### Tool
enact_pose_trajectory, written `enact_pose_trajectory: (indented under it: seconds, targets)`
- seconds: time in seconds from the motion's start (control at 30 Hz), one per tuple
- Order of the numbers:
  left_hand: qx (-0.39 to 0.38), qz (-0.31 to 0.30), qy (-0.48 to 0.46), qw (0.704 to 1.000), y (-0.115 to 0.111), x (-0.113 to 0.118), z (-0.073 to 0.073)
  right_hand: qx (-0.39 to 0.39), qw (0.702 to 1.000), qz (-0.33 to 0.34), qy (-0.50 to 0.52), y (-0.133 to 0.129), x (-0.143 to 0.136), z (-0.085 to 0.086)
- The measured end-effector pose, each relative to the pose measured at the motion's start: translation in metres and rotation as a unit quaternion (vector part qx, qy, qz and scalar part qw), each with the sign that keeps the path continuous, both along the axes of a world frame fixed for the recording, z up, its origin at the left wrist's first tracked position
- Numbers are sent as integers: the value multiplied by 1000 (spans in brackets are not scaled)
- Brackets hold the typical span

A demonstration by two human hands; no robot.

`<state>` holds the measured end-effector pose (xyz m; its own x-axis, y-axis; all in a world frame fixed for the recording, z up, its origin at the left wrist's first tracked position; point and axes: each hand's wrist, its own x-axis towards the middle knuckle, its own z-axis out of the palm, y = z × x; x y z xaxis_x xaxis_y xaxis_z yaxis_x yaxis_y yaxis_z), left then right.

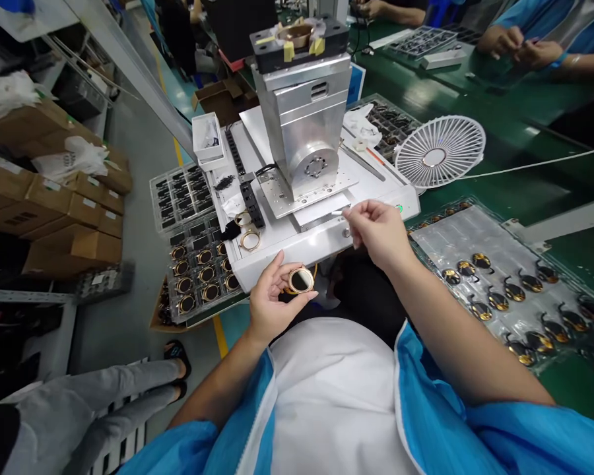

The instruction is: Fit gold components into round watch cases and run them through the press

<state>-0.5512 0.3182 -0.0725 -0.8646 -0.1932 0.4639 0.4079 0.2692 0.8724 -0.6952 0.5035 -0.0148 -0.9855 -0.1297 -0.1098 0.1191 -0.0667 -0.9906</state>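
My left hand (276, 297) holds a round gold-rimmed part (301, 280) with a dark face, gripped between thumb and fingers in front of the white machine base (297, 247). To its right, my right hand (379, 234) pinches a small white piece (337, 213) over the front of the base. Behind both hands rises a metal fixture (309, 125) with a black block and a gold ring (297, 34) on top. Two gold rings, one of them a bare ring (250, 240), lie on the base's left corner beside a black clamp-like part (250, 204).
Trays of gold-rimmed parts (205, 274) stand at the left. A clear tray with round parts and cables (505, 290) lies at the right, near a white fan (438, 152). Tweezers (363, 161) lie on the base. Other people's hands (525, 53) show at the top right.
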Motion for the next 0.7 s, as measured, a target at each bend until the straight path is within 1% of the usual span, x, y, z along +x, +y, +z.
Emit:
enact_pose_trajectory:
  seconds: [0.03,0.1,0.13,0.17,0.2,0.27,0.4,0.6,0.7]
  targets:
    - [-14,6,3,1000,1,0,1,1,998,55,-7,-1,14,2]
    - [-36,11,9,999,4,0,3,6,985,165,-43,-3,42,6]
    - [-43,13,11,999,6,0,3,8,977,203,-61,-5,54,6]
    - [-50,15,13,999,7,0,4,11,972,225,-73,-7,63,6]
    - [-54,16,15,998,8,0,4,17,969,235,-77,-9,70,5]
    - [-57,17,16,998,9,0,4,34,969,233,-72,-12,76,3]
    - [-58,16,12,998,9,1,4,54,971,222,-68,-14,75,0]
    - [-65,28,-15,997,8,4,9,46,971,222,-72,-15,75,-6]
    - [-72,27,-11,997,7,4,12,44,972,222,-71,-17,75,-9]
